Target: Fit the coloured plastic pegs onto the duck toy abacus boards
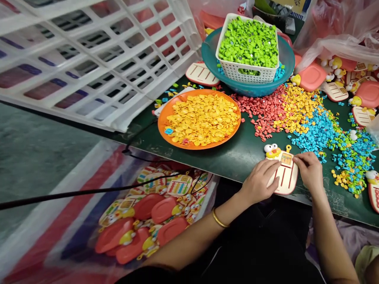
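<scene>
A cream plastic toy (286, 179) with a yellow duck-like head, bulging white eyes and red slots lies on the dark green table near its front edge. A small framed picture panel and a yellow loop are at its top. My left hand (260, 181) grips the toy along its left side, fingers across the face. At the upper right edge, beside the panel, the fingers of my right hand (310, 170) are pinched together; whatever is between them is hidden. Loose blue pieces (315, 132) lie just beyond my right hand.
An orange plate (166, 136) of yellow pieces stands left. Behind it, a white basket (248, 73) of green pieces sits in a teal basin (211, 49). Red pieces (263, 112) are heaped nearby. A white crate (124, 106) leans left; below, a striped bag (89, 185) holds several toys.
</scene>
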`<state>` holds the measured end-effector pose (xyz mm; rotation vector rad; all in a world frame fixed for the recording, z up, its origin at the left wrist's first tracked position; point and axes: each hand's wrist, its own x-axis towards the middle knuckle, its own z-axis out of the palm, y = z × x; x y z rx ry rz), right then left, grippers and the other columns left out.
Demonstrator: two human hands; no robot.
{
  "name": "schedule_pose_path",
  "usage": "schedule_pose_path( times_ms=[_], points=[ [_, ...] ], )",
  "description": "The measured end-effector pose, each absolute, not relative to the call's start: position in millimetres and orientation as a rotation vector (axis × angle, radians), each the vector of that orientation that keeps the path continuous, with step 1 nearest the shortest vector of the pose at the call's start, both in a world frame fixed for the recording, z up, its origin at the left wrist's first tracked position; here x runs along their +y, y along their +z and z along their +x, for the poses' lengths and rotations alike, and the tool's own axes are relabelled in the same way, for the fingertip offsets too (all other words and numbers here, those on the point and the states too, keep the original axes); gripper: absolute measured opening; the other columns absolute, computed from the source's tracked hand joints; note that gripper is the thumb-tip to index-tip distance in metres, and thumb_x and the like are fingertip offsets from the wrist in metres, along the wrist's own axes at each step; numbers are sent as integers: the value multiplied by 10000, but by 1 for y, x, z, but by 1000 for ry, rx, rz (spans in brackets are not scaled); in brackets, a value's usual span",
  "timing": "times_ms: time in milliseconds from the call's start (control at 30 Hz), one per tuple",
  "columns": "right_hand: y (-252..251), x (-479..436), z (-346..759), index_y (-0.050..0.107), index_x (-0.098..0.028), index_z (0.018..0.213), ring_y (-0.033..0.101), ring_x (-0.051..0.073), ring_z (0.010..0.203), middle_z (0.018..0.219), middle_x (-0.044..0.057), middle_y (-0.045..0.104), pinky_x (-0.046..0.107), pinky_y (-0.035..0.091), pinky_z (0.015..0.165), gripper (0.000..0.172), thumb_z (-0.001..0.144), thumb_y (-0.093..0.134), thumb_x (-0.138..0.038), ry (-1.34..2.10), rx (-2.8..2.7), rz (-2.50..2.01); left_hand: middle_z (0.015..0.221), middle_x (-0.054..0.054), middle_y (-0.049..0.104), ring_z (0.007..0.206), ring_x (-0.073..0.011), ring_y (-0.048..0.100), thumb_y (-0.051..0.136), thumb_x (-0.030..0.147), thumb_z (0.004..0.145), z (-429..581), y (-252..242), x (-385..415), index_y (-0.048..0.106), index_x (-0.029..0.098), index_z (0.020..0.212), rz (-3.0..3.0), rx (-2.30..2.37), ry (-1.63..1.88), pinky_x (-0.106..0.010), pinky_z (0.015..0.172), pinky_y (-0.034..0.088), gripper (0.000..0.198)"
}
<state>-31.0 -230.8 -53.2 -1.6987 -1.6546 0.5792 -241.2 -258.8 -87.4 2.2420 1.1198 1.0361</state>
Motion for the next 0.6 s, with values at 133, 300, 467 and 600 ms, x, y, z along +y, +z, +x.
schedule_pose_path(
  times_ms=[133,300,467,600],
  points=[
    [-66,-258,-36,751,-228,891,628,212,880,920,78,645,367,535,798,221,919,539,-285,454,-1784,-1617,1241,-166,551,1194,-315,513,641,354,861,-238,-86,-257,542,148,1110,2175,1254,1011,-515,1019,478,338],
    [-64,-258,-57,742,-256,956,636,209,914,943,74,674,359,538,824,283,946,463,-210,510,-1903,-1463,1005,-98,547,1045,-276,524,638,375,863,-235,-85,-258,504,196,906,2146,1268,1026,-464,933,506,229],
    [-54,-178,-97,732,-215,979,627,211,887,949,78,680,339,504,819,190,900,560,-220,495,-1920,-1535,996,-88,536,1047,-271,520,665,398,851,-235,-85,-259,530,196,919,2128,1258,1028,-449,932,504,251],
    [-49,-132,-111,754,-193,873,619,204,847,892,79,677,324,471,815,207,853,563,-117,513,-2179,-1633,1170,-133,547,1148,-296,497,631,387,884,-237,-81,-259,560,170,1223,2229,1246,978,-481,1000,479,409]
  ],
)
